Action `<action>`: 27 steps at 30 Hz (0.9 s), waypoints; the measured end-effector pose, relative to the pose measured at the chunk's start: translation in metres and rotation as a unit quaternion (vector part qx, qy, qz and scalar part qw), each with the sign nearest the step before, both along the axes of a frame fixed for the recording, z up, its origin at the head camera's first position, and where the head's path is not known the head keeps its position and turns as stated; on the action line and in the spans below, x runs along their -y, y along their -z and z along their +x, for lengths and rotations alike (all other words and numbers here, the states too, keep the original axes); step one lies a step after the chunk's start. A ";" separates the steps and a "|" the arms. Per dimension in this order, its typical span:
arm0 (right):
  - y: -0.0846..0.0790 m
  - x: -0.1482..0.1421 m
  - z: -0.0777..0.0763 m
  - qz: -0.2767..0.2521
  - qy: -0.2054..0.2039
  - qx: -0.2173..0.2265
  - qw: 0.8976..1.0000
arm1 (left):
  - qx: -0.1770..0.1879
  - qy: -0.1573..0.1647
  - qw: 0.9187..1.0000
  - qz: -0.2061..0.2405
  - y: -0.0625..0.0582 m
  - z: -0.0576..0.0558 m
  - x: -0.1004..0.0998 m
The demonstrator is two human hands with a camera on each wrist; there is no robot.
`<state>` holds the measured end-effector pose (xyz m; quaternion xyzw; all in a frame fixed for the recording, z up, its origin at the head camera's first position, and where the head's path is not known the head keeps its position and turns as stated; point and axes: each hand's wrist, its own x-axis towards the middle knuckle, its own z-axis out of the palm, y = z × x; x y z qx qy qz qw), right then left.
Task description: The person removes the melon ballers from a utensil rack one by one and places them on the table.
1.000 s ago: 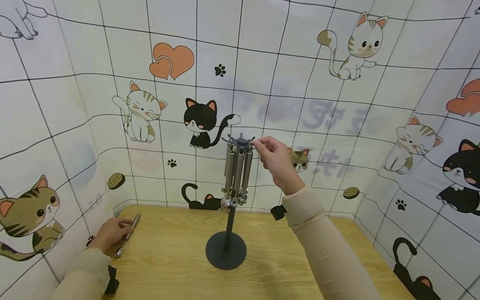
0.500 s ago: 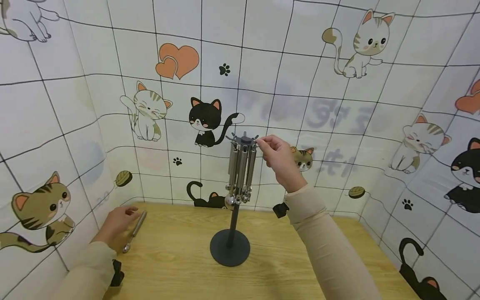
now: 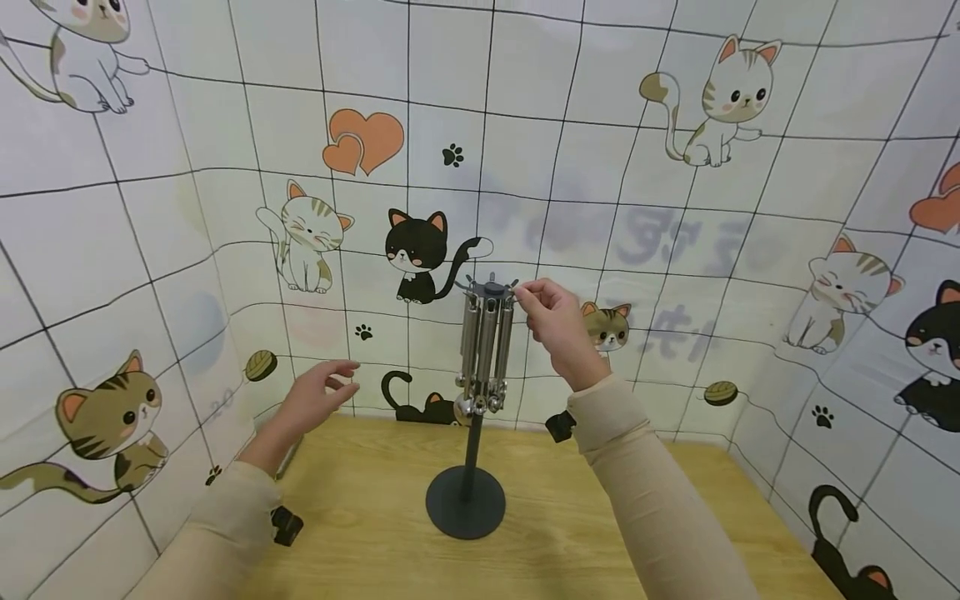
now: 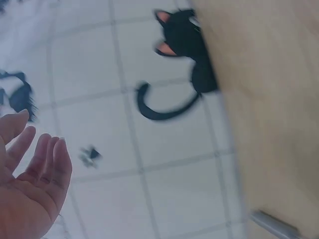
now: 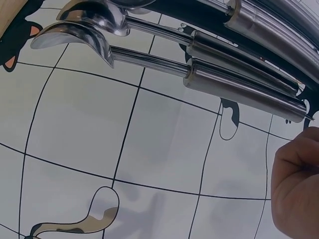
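A dark grey utensil stand [image 3: 466, 502] on a round base bears several small metal spoons [image 3: 483, 350], handles up and bowls down. My right hand [image 3: 555, 329] is at its top, thumb and forefinger pinching the tip of one hook. In the right wrist view the steel handle of a hanging spoon [image 5: 244, 92] ends close to that hand. My left hand [image 3: 318, 396] is raised left of the stand, fingers apart and holding nothing. On the table behind the left wrist lies another metal spoon [image 4: 274, 226], mostly hidden by the forearm.
A pale wooden table [image 3: 360, 517] carries the stand near its middle. White cloth walls [image 3: 525, 150] with cat prints and grid lines enclose it at the back and both sides. A black wrist strap piece [image 3: 287, 527] juts from the left sleeve.
My left hand has left the spoon on the table and moved up and right toward the stand, its fingers spreading. My right hand keeps its pinch at the hook; the view has shifted slightly.
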<state>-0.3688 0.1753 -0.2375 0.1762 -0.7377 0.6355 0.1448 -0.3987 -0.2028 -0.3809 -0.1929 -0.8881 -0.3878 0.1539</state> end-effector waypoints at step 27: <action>0.006 0.000 -0.004 -0.017 -0.011 -0.008 1.000 | -0.007 0.082 0.982 0.169 -0.074 0.041 -0.163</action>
